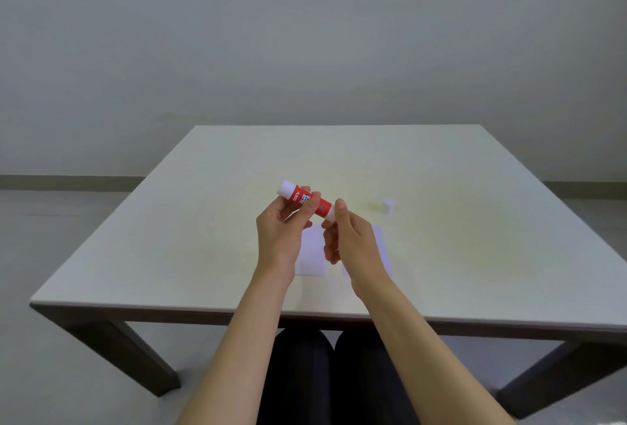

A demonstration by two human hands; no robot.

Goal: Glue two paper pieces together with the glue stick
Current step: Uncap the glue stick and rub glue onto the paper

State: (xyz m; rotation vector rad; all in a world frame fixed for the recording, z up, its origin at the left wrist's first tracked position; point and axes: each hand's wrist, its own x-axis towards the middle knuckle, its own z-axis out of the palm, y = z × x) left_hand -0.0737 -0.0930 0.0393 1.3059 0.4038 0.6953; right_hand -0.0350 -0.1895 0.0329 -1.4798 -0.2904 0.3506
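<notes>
A red and white glue stick (pixel 322 205) is held tilted above the table, white end up and to the left. My left hand (pixel 281 231) grips its red barrel. My right hand (pixel 349 238) pinches its lower white end with thumb and fingers. Its white cap (pixel 389 206) stands on the table to the right, apart from both hands. Two white paper pieces lie side by side under my hands: the left one (pixel 312 255) and the right one (pixel 381 248), both partly hidden by my hands and wrists.
The pale square table (pixel 169 238) has dark legs, and its front edge runs near my dark-trousered knees (pixel 332 373). A plain grey wall and floor surround it.
</notes>
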